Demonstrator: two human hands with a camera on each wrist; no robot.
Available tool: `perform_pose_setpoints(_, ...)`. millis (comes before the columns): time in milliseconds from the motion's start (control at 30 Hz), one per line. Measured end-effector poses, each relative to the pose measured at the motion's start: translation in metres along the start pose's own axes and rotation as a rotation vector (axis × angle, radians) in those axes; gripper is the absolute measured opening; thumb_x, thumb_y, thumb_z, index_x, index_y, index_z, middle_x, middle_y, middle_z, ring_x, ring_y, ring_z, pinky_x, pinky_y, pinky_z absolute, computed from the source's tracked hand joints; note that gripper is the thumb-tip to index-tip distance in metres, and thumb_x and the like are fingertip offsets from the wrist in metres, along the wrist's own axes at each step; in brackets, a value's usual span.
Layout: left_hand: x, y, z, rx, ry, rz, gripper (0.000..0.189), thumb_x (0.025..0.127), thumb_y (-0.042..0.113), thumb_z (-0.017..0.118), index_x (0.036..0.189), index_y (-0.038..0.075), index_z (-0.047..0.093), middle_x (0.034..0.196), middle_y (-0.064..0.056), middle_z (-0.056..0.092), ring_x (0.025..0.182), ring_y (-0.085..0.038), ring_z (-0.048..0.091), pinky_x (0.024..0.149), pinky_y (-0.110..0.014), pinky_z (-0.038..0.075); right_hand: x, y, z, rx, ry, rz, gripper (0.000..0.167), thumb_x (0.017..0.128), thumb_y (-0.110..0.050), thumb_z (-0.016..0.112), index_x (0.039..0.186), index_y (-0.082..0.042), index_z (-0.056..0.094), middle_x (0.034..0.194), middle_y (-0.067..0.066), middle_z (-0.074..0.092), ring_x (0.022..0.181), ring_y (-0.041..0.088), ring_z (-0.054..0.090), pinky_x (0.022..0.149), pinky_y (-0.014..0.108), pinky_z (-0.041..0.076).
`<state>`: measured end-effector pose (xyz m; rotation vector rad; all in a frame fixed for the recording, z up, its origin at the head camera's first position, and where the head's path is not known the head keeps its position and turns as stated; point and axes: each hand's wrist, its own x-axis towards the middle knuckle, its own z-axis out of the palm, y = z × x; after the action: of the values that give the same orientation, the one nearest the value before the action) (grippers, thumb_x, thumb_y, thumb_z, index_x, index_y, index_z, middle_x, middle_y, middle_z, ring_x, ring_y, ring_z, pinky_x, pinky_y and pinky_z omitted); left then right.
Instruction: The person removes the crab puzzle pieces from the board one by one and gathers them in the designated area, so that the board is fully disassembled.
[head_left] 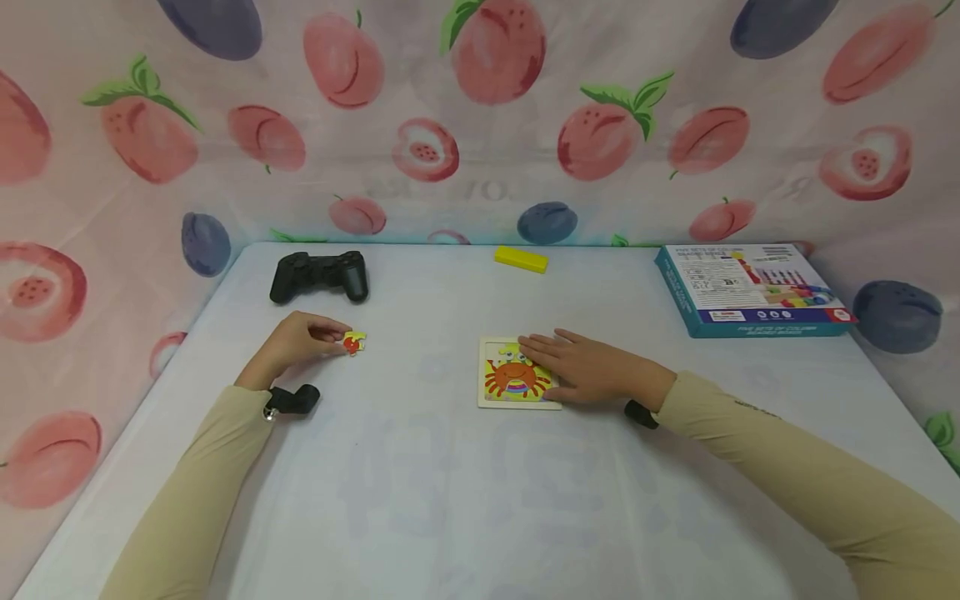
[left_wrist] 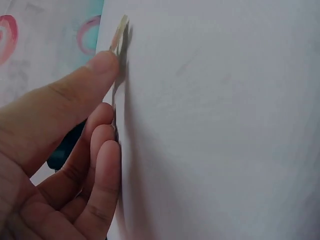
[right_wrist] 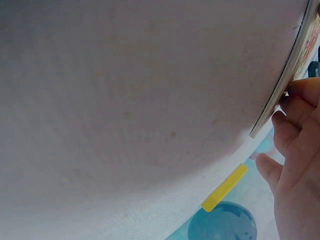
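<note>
Puzzle piece [head_left: 356, 342] pinched in left hand [head_left: 298, 343], print visible from head, edge from wrist

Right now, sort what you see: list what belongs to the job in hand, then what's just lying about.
Looks part of the job:
small puzzle piece, pinched by the left hand
crab puzzle, under the right hand's fingers

Apparently just lying about, untouched:
black game controller
yellow block
printed box
</note>
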<state>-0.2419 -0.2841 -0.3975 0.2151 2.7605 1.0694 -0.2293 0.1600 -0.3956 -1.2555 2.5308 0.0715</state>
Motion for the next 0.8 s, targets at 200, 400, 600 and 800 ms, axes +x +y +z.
perform_pose_setpoints(200,0.007,-0.001,0.002,0.023,0.023,0.028,0.034,0.076,0.018,0.078,0.106,0.005,0.071,0.085,-0.005,0.07,0.076,-0.009,0.055,0.068,-0.019,0.042,0.0,0.0,-0.001,0.006,0.003,-0.002,0.075,0.094,-0.051,0.043,0.151,-0.011,0.014,0.159,0.004,0.013,0.146,0.023,0.015,0.117,0.047,0.014)
perform_pose_setpoints(400,0.019,0.0,0.003,0.079,0.017,0.0,0.034,0.079,0.013,0.075,0.11,0.002,0.069,0.091,-0.013,0.068,0.079,-0.012,0.054,0.07,-0.018,0.043,0.0,0.0,-0.001,0.006,-0.004,0.002,0.075,0.094,-0.051,0.043,0.151,-0.011,0.014,0.159,0.004,0.013,0.147,0.022,0.015,0.118,0.046,0.014)
perform_pose_setpoints(600,0.029,-0.002,0.0,0.079,0.025,0.0,0.033,0.078,0.011,0.075,0.109,0.001,0.069,0.087,-0.011,0.066,0.076,-0.012,0.052,0.067,-0.018,0.041,0.0,0.0,-0.001,0.012,0.0,-0.001,0.075,0.094,-0.05,0.044,0.151,-0.011,0.014,0.159,0.004,0.013,0.146,0.022,0.015,0.118,0.047,0.014)
perform_pose_setpoints(800,0.034,-0.006,-0.004,0.077,0.008,-0.015,0.033,0.079,0.009,0.074,0.11,0.001,0.069,0.085,-0.011,0.065,0.077,-0.015,0.05,0.067,-0.02,0.04,0.0,-0.001,-0.001,0.015,-0.001,0.001,0.076,0.094,-0.05,0.044,0.151,-0.011,0.014,0.159,0.004,0.013,0.146,0.023,0.015,0.117,0.047,0.014)
